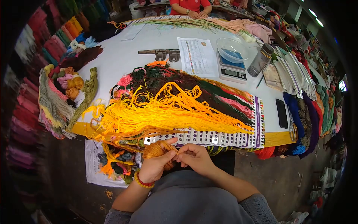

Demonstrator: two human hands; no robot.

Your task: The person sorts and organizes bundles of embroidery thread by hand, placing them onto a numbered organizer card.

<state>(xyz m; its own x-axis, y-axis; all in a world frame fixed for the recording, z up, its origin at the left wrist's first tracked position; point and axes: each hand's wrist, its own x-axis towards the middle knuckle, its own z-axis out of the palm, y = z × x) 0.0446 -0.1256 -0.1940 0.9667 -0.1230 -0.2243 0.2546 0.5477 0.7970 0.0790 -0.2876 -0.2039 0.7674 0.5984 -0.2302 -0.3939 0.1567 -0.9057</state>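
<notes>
My left hand point(156, 166) is closed around a skein of golden-brown thread point(153, 150) at the near edge of the table. Close beside it, my right hand point(194, 158) pinches a strand end of the same skein, fingertips pressed together. Just beyond both hands lie white punched thread cards point(209, 137) with rows of holes. A long spread of bright yellow thread point(149, 114) covers part of them, its right end reaching the card point(257, 119) at the right. Dark green, brown and pink threads point(186, 89) lie behind the yellow.
A printed sheet point(197, 56), a digital scale point(233, 74) with a clear bowl point(232, 48), a jar point(261, 59) and a phone point(282, 114) are on the table. Thread hanks point(85, 95) lie left, others point(311, 123) hang right. Across the table, a person in red point(190, 6) works.
</notes>
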